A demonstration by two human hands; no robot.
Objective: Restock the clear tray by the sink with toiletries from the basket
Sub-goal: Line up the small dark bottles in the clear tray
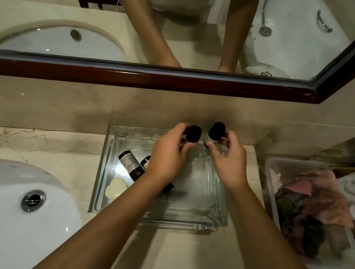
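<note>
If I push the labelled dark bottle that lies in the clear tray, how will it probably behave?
The labelled bottle looks round and lies on its side, so it would probably roll across the smooth floor of the clear tray. It seems small, so it is likely light. A second lying bottle close beside it may block it on that side.

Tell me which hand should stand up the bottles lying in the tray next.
Left, probably. The lying bottles sit in the left half of the clear tray, beside the left hand; the right hand is across it. Both hands grip upright bottles.
</note>
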